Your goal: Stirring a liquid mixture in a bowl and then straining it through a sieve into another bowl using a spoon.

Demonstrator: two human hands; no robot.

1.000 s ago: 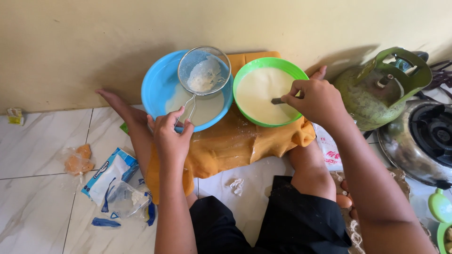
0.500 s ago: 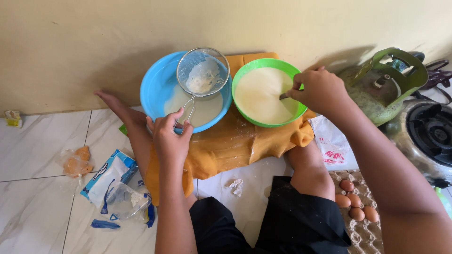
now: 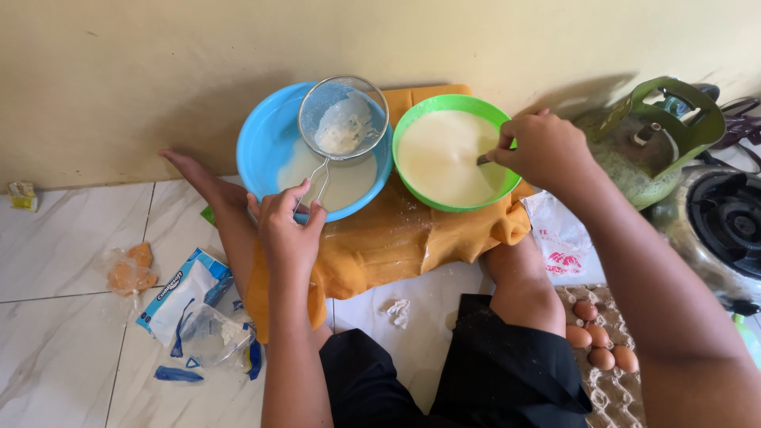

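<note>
My left hand grips the wire handle of a metal sieve held over a blue bowl. Pale lumps sit in the sieve's mesh, and pale batter lies in the blue bowl beneath. My right hand holds a spoon handle at the right rim of a green bowl full of creamy batter. Both bowls rest on an orange cloth laid over my legs and the floor.
A green gas cylinder and a stove burner stand at right. Several eggs sit in a tray by my right knee. Torn plastic packets lie on the tiled floor at left. A crumpled paper scrap lies between my legs.
My right hand has shifted slightly right along the green bowl's rim with the spoon. The left hand and sieve stay where they were.
</note>
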